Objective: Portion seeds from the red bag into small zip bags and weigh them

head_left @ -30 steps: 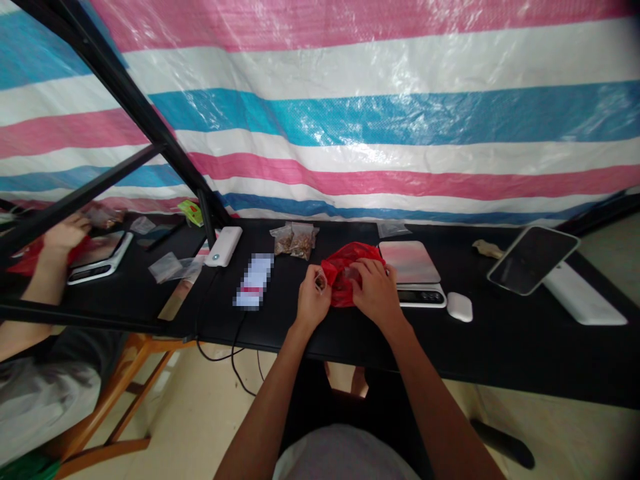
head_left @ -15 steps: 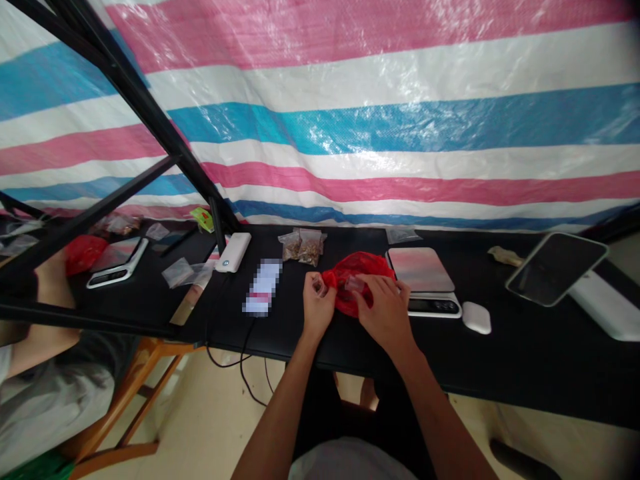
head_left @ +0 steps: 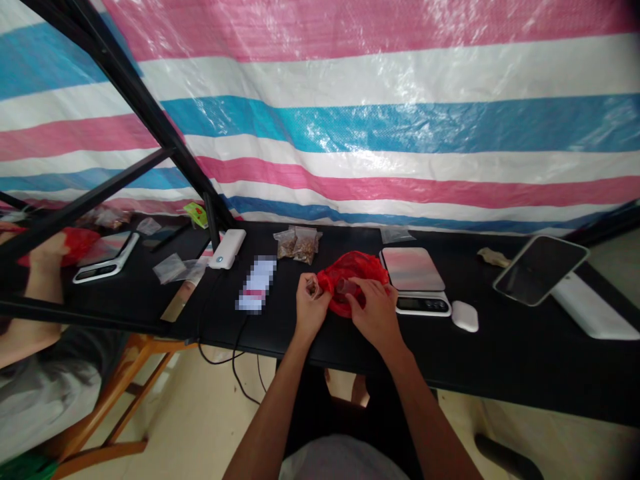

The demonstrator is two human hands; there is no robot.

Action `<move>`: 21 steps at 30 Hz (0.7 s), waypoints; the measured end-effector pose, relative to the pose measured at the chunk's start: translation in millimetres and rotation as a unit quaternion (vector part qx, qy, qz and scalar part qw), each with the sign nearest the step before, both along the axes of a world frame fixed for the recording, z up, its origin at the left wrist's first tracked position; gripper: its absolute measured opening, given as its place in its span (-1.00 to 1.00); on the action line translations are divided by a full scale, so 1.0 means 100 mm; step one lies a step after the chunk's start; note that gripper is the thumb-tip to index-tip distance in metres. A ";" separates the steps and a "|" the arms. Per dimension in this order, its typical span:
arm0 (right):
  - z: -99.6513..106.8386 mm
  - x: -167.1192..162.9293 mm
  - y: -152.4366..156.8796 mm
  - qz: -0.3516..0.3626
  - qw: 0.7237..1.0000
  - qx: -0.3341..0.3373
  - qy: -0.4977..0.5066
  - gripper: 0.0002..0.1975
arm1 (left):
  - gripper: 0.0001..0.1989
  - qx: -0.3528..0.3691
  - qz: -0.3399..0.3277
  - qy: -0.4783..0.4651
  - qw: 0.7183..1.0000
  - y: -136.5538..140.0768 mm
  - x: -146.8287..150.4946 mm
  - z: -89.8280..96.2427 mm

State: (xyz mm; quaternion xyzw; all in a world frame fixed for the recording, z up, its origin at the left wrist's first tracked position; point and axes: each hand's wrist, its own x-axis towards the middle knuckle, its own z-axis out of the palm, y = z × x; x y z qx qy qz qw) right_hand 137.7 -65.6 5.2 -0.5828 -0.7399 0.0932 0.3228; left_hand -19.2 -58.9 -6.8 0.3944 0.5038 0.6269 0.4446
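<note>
A red plastic bag [head_left: 357, 265] lies open on the black table in front of me. My left hand [head_left: 311, 313] is closed around a small clear plastic bag [head_left: 312, 287] with some brownish bits in it, and its thumb side touches the red bag's left edge. Over the red bag's mouth, my right hand [head_left: 376, 310] pinches a small clear, tube-like plastic piece [head_left: 345, 287]; its exact kind is hard to tell. What lies deep in the red bag is hidden. Behind it are clear zip bags filled with brown pieces [head_left: 299, 245].
Right of the red bag stands a digital kitchen scale [head_left: 416, 272], then a white earbud case [head_left: 465, 316] and a propped phone [head_left: 541, 269]. To the left are a blurred-out phone [head_left: 257, 285] and a white power bank [head_left: 228, 249]. A co-worker's hand [head_left: 49, 250] works beyond the black frame [head_left: 150, 123].
The view has shifted slightly. My right hand has tilted the clear piece a little over the red bag. At the left, the co-worker's hand and red bag have moved.
</note>
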 end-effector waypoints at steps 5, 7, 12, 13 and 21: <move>0.03 0.08 0.02 -0.033 0.999 0.007 -0.026 -0.69 | -0.65 -0.052 0.082 0.067 0.993 -0.04 -0.06 0.02; 0.06 0.09 0.06 -0.026 0.999 0.001 -0.041 -0.69 | -0.62 -0.097 0.089 0.114 0.985 -0.08 -0.06 0.06; 0.09 0.04 0.15 0.014 0.997 -0.015 -0.071 -0.67 | -0.57 -0.135 0.036 0.131 0.981 -0.10 0.03 0.11; 0.08 0.03 0.16 0.018 0.997 -0.018 -0.072 -0.66 | -0.59 -0.130 0.033 0.118 0.984 -0.08 0.05 0.11; -0.02 -0.03 0.09 0.006 0.998 -0.023 -0.050 -0.67 | -0.66 -0.124 0.019 -0.057 0.990 0.03 0.10 0.06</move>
